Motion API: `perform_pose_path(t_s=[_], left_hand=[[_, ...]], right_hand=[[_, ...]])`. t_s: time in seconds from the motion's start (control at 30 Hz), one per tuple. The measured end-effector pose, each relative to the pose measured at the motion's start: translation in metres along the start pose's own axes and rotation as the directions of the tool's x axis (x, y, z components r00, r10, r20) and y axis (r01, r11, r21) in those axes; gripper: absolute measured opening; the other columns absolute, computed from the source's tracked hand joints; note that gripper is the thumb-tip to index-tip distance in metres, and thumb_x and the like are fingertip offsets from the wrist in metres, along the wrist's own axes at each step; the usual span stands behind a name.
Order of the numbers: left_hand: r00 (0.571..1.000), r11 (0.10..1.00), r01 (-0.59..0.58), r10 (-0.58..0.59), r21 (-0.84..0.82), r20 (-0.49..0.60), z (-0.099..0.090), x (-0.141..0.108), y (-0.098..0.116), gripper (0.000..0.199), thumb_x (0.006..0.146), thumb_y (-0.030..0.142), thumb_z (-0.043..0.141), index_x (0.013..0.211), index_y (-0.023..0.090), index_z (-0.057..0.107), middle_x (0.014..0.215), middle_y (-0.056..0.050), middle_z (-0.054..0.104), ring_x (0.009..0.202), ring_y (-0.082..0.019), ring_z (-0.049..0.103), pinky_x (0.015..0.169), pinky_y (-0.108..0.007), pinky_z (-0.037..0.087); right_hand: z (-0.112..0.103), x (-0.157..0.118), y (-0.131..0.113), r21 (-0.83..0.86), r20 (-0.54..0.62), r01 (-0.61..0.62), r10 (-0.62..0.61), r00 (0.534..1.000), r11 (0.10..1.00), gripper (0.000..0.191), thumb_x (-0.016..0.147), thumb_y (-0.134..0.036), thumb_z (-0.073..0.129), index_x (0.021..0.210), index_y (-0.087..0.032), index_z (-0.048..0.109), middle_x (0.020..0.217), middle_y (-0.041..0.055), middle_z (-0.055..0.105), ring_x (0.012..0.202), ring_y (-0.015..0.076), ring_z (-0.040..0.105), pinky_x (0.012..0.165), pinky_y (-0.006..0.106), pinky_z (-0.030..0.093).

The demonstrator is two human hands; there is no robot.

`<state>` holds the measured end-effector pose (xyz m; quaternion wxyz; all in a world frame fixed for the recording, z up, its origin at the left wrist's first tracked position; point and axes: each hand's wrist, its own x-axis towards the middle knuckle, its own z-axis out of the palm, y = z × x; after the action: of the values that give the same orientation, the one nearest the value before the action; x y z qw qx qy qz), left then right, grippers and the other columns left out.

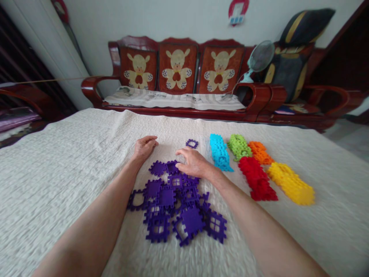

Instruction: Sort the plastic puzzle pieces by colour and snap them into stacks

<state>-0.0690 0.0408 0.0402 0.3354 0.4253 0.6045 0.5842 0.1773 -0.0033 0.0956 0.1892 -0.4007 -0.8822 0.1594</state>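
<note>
A loose heap of purple square interlocking tiles lies on the cloth between my forearms. Some tiles are solid, others have window frames or open centres. My left hand rests beyond the heap's far left side, its fingers loosely extended to the right with nothing visible in them. Over the heap's far right edge is my right hand, thumb and index finger apart. Its thumb is close to a purple tile; whether they touch I cannot tell. One separate purple frame tile lies just beyond the right hand.
Right of my right hand lie joined stacks: light blue, green, orange, red and yellow. A cream quilted cloth covers the table. Behind it stand a wooden sofa and a small fan.
</note>
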Motion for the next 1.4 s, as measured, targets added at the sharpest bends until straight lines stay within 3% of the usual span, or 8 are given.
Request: perform_pose_path(t_s=[0.1,0.2,0.37,0.53,0.67,0.8,1.03,1.4], left_hand=[[1.0,1.0,0.011,-0.011,-0.008,-0.008,0.001,-0.003,0.005,0.034,0.061,0.038,0.067,0.088,0.02,0.074,0.074,-0.005,0.074,0.069,-0.02,0.065,0.065,-0.03,0.05],[1.0,1.0,0.008,-0.008,-0.012,-0.005,0.002,-0.004,0.006,0.03,0.06,0.036,0.066,0.084,0.021,0.074,0.071,-0.004,0.073,0.067,-0.02,0.065,0.065,-0.03,0.051],[1.0,1.0,-0.021,0.021,-0.011,-0.001,0.002,0.0,0.002,0.028,0.061,0.034,0.065,0.083,0.02,0.075,0.07,-0.004,0.073,0.069,-0.02,0.066,0.07,-0.031,0.052],[1.0,1.0,-0.027,0.027,-0.014,0.009,0.001,0.002,-0.002,0.028,0.061,0.035,0.066,0.084,0.021,0.075,0.071,-0.004,0.073,0.068,-0.02,0.066,0.067,-0.031,0.052],[0.999,0.999,-0.036,0.036,-0.005,0.015,0.0,0.004,-0.005,0.03,0.061,0.038,0.066,0.085,0.021,0.075,0.07,-0.004,0.073,0.066,-0.021,0.066,0.065,-0.031,0.052],[0.998,0.998,-0.063,0.063,-0.002,0.022,0.0,0.006,-0.01,0.031,0.064,0.039,0.066,0.089,0.022,0.076,0.073,-0.005,0.074,0.067,-0.022,0.067,0.064,-0.033,0.052],[0.999,0.998,-0.053,0.053,0.017,0.003,0.001,0.004,-0.009,0.031,0.065,0.037,0.065,0.09,0.022,0.076,0.073,-0.004,0.074,0.069,-0.021,0.067,0.064,-0.032,0.052],[0.997,0.995,-0.07,0.068,0.077,0.023,0.0,-0.001,0.002,0.034,0.062,0.038,0.062,0.087,0.019,0.075,0.072,-0.003,0.074,0.066,-0.018,0.065,0.065,-0.028,0.051]], right_hand=[[0.005,0.009,0.005,-0.075,-0.105,-0.016,0.008,0.994,0.997,0.037,0.081,-0.015,0.06,0.118,-0.017,0.064,0.123,0.0134,0.064,0.116,0.0231,0.059,0.104,0.038,0.045],[-0.003,0.029,0.018,-0.221,-0.142,-0.223,0.195,0.97,0.949,0.034,0.083,-0.013,0.056,0.116,-0.014,0.064,0.122,0.0183,0.063,0.117,0.0274,0.059,0.101,0.04,0.047],[-0.016,0.058,0.043,-0.372,0.013,-0.351,0.383,0.924,0.859,0.029,0.081,-0.018,0.062,0.11,-0.017,0.067,0.116,0.0154,0.068,0.108,0.0276,0.064,0.091,0.039,0.052],[-0.019,0.065,0.058,-0.343,0.1,-0.231,0.28,0.955,0.911,0.033,0.075,-0.008,0.064,0.105,-0.021,0.069,0.111,0.0084,0.071,0.105,0.0222,0.065,0.092,0.032,0.05],[-0.022,0.053,0.056,-0.309,0.06,-0.168,0.195,0.979,0.936,0.041,0.073,-0.005,0.062,0.111,-0.021,0.068,0.12,0.0085,0.067,0.111,0.0216,0.062,0.096,0.032,0.047],[-0.021,0.028,0.035,-0.19,-0.06,-0.025,0.014,0.998,0.981,0.046,0.078,-0.008,0.058,0.123,-0.015,0.064,0.128,0.0127,0.063,0.117,0.0224,0.059,0.103,0.035,0.044],[0.0,-0.002,-0.006,0.118,0.098,0.215,-0.227,0.969,0.969,0.038,0.078,-0.02,0.068,0.115,-0.017,0.068,0.12,0.0103,0.068,0.112,0.0225,0.062,0.101,0.038,0.047],[0.012,-0.004,-0.001,0.172,0.046,0.239,-0.25,0.967,0.956,0.035,0.083,-0.022,0.065,0.118,-0.016,0.064,0.116,0.0115,0.066,0.109,0.022,0.061,0.1,0.04,0.047]])
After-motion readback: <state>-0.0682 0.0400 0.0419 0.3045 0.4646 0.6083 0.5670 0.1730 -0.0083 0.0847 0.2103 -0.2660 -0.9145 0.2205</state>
